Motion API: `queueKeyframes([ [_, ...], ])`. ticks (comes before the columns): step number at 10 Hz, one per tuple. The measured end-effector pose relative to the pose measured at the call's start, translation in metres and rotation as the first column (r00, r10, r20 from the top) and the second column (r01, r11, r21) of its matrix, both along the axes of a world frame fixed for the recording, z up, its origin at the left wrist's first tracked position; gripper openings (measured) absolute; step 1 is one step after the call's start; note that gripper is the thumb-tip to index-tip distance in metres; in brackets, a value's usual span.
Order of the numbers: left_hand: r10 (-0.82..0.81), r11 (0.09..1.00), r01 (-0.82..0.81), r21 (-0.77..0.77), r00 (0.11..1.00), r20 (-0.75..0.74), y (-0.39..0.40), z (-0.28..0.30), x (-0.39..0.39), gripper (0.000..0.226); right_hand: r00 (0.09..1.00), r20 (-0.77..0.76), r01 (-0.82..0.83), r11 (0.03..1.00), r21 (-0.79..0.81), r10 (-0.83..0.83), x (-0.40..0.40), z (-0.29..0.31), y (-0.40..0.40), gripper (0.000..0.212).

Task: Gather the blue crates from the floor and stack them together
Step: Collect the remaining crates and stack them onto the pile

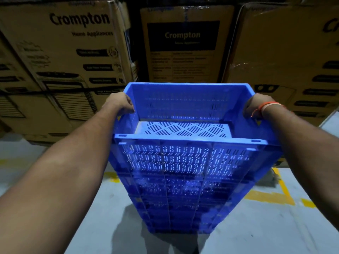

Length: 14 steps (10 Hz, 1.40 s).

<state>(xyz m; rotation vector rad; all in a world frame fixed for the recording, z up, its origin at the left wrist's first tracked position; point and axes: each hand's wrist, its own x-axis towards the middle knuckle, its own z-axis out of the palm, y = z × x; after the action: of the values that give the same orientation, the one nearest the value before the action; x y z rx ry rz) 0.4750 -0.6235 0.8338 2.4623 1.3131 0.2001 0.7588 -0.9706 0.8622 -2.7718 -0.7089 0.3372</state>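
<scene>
1. At the left, brown cardboard boxes [69,57] printed "Crompton" are stacked against the back – more are seen across the whole background.
2. The left hand [119,104] is clenched over the left rim of the top blue crate [185,110], its fingers [131,109] curled inside the wall.
3. In the centre, that empty slotted crate is seated on a stack of blue crates [183,189] standing on the grey floor [256,226].
4. The right hand [256,107] is clamped on the right rim – an orange thread band [269,105] is worn at the wrist.
5. Yellow floor markings [282,193] are seen at the right.
</scene>
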Motion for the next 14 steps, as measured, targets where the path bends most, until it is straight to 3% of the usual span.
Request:
queueKeyframes([
  [1, -0.012, 1.000, 0.012, 0.004, 1.000, 0.003, 0.001, 0.001, 0.003, 0.012, 1.000, -0.002, 0.013, 0.999, 0.049, -0.013, 0.012, -0.004, -0.004, 0.023],
  [2, -0.020, 1.000, 0.020, 0.011, 1.000, -0.004, 0.003, 0.000, 0.004, 0.013, 0.994, 0.099, 0.036, 0.999, -0.016, -0.035, 0.013, -0.010, -0.007, 0.013],
  [6, -0.019, 1.000, 0.019, 0.000, 1.000, 0.016, 0.007, -0.002, 0.000, 0.011, 0.996, 0.075, 0.044, 0.998, -0.037, -0.041, 0.007, -0.009, -0.006, 0.011],
  [10, -0.037, 0.999, 0.038, 0.014, 0.997, -0.068, 0.004, 0.002, 0.002, 0.014, 0.997, 0.037, 0.071, 0.997, -0.024, -0.070, 0.012, -0.012, -0.006, 0.008],
  [14, -0.117, 0.993, 0.118, 0.004, 0.991, -0.056, 0.011, -0.002, 0.000, 0.021, 0.995, 0.103, 0.022, 0.995, -0.099, -0.012, 0.020, -0.019, -0.006, 0.011],
])
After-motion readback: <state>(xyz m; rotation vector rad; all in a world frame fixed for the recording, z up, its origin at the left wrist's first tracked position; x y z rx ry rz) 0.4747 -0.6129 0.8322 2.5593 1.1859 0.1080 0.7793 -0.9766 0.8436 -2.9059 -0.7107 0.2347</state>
